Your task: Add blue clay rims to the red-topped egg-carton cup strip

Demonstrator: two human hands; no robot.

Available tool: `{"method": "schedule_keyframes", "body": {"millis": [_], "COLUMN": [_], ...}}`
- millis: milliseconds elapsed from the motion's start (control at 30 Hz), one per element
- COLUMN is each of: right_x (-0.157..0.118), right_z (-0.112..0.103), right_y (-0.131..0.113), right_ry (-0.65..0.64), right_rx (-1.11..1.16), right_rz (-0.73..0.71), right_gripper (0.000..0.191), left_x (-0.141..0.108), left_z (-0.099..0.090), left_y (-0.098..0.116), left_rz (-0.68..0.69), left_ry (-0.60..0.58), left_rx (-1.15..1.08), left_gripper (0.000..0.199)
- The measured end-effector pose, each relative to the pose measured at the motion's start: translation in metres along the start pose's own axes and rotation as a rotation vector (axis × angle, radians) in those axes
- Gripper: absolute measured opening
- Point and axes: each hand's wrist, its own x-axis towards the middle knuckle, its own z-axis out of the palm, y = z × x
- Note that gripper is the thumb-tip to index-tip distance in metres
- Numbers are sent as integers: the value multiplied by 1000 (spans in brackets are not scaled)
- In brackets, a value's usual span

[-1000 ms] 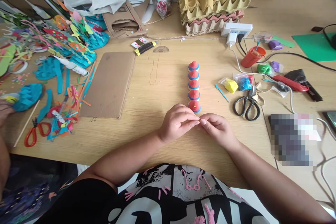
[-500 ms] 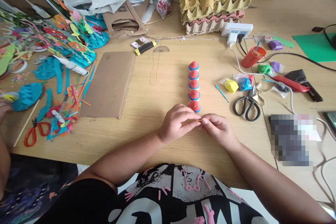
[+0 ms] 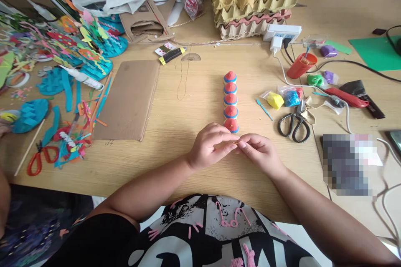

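My left hand [image 3: 208, 147] and my right hand [image 3: 259, 152] meet fingertip to fingertip at the near end of a row of domes. Pinched between them is a thin yellow strand [image 3: 235, 142], most of it hidden by the fingers. Just beyond lies the nearest red dome [image 3: 231, 125], with a blue rim and a small yellow speck on top. Several similar red domes [image 3: 230, 99] with blue rims and whitish bases run away from me in a straight line.
Black-handled scissors [image 3: 295, 125], a blue stick [image 3: 265, 109] and bagged yellow clay [image 3: 275, 100] lie to the right. A cardboard sheet [image 3: 127, 100] is on the left, beside paper scraps and red-handled scissors [image 3: 42, 156]. Egg trays [image 3: 250, 4] stand behind. Another person's hand [image 3: 4, 127] shows far left.
The view has shifted very slightly. Both hands keep their pinch on the yellow strand, with only a tiny movement of the fingers. The domes stay in place.
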Motion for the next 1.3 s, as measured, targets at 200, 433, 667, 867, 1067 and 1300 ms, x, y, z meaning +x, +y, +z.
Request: {"method": "schedule_keyframes", "body": {"millis": [200, 433, 667, 867, 1067, 1300], "right_x": [0, -1, -1, -1, -1, -2], "right_z": [-3, -4, -3, -1, -1, 0], "right_y": [5, 7, 4, 0, -2, 0], "right_ry": [-18, -19, -13, -25, -44, -39], "right_rx": [32, 69, 72, 56, 39, 114], "right_rz": [-14, 19, 36, 22, 23, 45], "right_gripper": [32, 34, 33, 31, 33, 28], "left_x": [1, 3, 2, 1, 0, -1], "left_z": [-3, -1, 0, 1, 1, 1], "left_y": [-3, -3, -2, -3, -5, -4], "left_rz": [-98, -75, -36, -15, 16, 4], "left_ry": [-9, -21, -56, -44, -28, -18], "left_rx": [-101, -128, -106, -89, -71, -81], "left_gripper": [7, 11, 14, 14, 8, 11]}}
